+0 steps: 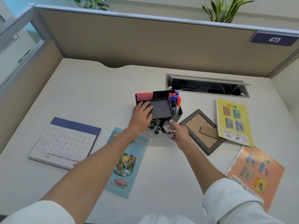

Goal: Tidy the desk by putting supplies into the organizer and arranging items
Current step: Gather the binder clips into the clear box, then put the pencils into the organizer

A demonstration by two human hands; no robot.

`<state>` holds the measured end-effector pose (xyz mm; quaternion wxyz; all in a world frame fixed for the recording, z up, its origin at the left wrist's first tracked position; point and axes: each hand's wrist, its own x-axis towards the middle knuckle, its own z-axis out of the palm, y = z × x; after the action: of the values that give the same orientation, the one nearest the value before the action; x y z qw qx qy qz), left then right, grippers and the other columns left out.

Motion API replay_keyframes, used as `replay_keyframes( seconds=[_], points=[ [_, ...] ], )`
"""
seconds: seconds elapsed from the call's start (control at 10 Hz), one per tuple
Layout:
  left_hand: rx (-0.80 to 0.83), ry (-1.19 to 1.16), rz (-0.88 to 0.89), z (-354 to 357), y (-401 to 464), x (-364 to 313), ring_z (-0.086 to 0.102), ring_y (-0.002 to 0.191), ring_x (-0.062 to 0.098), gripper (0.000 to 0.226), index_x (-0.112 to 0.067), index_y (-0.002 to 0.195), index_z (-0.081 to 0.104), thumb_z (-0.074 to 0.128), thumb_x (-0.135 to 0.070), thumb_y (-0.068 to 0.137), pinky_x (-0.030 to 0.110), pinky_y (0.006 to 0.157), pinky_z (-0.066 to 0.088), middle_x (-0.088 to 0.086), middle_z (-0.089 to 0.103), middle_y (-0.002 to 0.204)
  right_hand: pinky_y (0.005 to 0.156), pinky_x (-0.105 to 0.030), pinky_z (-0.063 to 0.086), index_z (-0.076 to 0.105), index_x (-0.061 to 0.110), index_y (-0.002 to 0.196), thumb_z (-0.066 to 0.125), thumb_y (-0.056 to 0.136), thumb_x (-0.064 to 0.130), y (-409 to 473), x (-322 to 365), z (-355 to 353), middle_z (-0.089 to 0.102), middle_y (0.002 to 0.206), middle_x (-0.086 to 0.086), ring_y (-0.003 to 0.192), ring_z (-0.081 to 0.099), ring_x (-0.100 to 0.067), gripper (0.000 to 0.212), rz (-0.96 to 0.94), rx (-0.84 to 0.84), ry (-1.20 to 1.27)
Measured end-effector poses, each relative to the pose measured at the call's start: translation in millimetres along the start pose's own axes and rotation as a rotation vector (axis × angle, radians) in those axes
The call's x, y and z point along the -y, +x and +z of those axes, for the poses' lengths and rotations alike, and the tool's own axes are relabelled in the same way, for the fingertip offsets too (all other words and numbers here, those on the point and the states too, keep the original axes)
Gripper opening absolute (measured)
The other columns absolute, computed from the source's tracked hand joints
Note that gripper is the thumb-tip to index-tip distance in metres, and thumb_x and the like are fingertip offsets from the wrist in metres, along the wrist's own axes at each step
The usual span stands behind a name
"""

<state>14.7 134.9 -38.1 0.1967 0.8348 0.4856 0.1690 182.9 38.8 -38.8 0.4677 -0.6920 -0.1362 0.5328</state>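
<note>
The left hand [142,118] lies flat-fingered on the near-left corner of the black organizer [161,109], its grip wide, pressing only. The right hand [179,132] pinches the front of the clear drawer [161,133], pulled out below the organizer and full of black binder clips [156,126]. Markers [174,101] stand in the right compartment, sticky notes [144,95] at the back left. On the white desk [97,94] lie a calendar [64,143], a blue booklet [127,162], a face-down picture frame [202,131] and two notebooks, yellow [233,120] and orange [257,172], within beige partitions [145,42].

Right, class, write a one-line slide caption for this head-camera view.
Left hand steadies the black desk organizer while the right hand holds its open drawer of binder clips.
</note>
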Motion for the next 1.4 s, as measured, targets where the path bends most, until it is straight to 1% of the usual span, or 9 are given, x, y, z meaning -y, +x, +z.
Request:
replay_keyframes(
  seconds=[0.1,0.3,0.4,0.5,0.6,0.7,1.1,1.2,1.4],
  points=[
    [-0.003,-0.011,0.0,-0.1,0.0,0.2,0.017,0.143,0.025,0.041,-0.014,0.137,0.047,0.042,-0.022,0.098,0.042,0.117,0.017,0.002,0.033,0.152,0.083,-0.04,0.055,0.07,0.007,0.096,0.065,0.09,0.042,1.2,-0.6,5.2,0.068,0.108,-0.021,0.081,0.06,-0.027,0.035,-0.017,-0.052,0.078],
    [-0.019,-0.016,0.004,1.8,-0.9,0.6,0.018,0.143,0.025,0.041,-0.014,0.137,0.048,0.042,-0.021,0.098,0.042,0.116,0.017,0.002,0.035,0.152,0.07,-0.033,0.051,0.056,0.01,0.094,0.053,0.097,0.038,-5.8,1.1,20.0,0.056,0.081,-0.007,0.068,0.053,-0.019,0.029,0.167,-0.148,0.496],
    [-0.028,-0.011,0.006,2.7,-1.0,1.0,0.019,0.143,0.025,0.041,-0.013,0.137,0.049,0.042,-0.021,0.097,0.042,0.116,0.017,0.002,0.035,0.151,0.072,-0.037,0.046,0.052,0.008,0.091,0.045,0.097,0.048,-11.0,0.9,36.1,0.053,0.078,-0.012,0.065,0.05,-0.025,0.041,0.299,-0.148,0.614],
    [-0.029,-0.012,0.009,2.9,-1.3,1.1,0.019,0.143,0.026,0.041,-0.013,0.136,0.049,0.041,-0.022,0.097,0.042,0.116,0.017,0.003,0.036,0.151,0.081,-0.038,0.049,0.053,0.008,0.104,0.039,0.096,0.056,-16.1,2.3,52.8,0.052,0.084,-0.015,0.068,0.05,-0.026,0.05,0.334,-0.119,0.751],
    [-0.03,-0.013,0.013,3.1,-1.6,1.5,0.021,0.142,0.027,0.043,-0.012,0.135,0.051,0.039,-0.024,0.095,0.044,0.116,0.019,0.003,0.037,0.15,0.074,-0.036,0.052,0.052,0.008,0.119,0.034,0.096,0.06,-19.9,9.4,66.8,0.057,0.105,-0.016,0.082,0.057,-0.027,0.059,0.34,-0.062,0.838],
    [-0.033,-0.009,0.013,3.6,-1.3,1.8,0.021,0.142,0.028,0.042,-0.012,0.135,0.051,0.041,-0.022,0.096,0.045,0.116,0.02,0.004,0.038,0.15,0.093,-0.04,0.051,0.051,0.013,0.13,0.031,0.096,0.061,-20.3,20.1,74.0,0.058,0.124,-0.015,0.107,0.058,-0.03,0.062,0.313,-0.003,0.889],
    [-0.011,0.072,0.004,1.0,-3.8,-2.4,0.021,0.143,0.026,0.041,-0.014,0.137,0.049,0.039,-0.024,0.099,0.043,0.115,0.023,0.002,0.037,0.151,0.103,-0.044,0.044,0.051,0.018,0.133,0.026,0.088,0.074,-5.5,34.1,71.9,0.06,0.125,-0.012,0.114,0.057,-0.029,0.075,0.348,0.065,0.777],
    [-0.015,0.052,0.013,0.1,-8.1,-3.8,0.023,0.143,0.026,0.043,-0.013,0.137,0.048,0.037,-0.028,0.099,0.045,0.113,0.026,0.003,0.038,0.15,0.11,-0.046,0.032,0.042,0.014,0.141,0.03,0.09,0.072,-11.3,28.4,62.6,0.05,0.136,-0.013,0.127,0.047,-0.029,0.079,0.36,0.044,0.651],
    [-0.191,-0.079,0.021,-1.3,-36.9,-1.4,0.03,0.139,0.027,0.045,-0.008,0.133,0.052,0.042,-0.032,0.096,0.042,0.113,0.025,0.008,0.044,0.145,0.103,-0.044,0.044,0.044,0.008,0.137,0.048,0.096,0.05,-29.1,4.6,7.8,0.05,0.132,-0.015,0.117,0.053,-0.032,0.059,0.313,-0.022,0.428]
  ],
)
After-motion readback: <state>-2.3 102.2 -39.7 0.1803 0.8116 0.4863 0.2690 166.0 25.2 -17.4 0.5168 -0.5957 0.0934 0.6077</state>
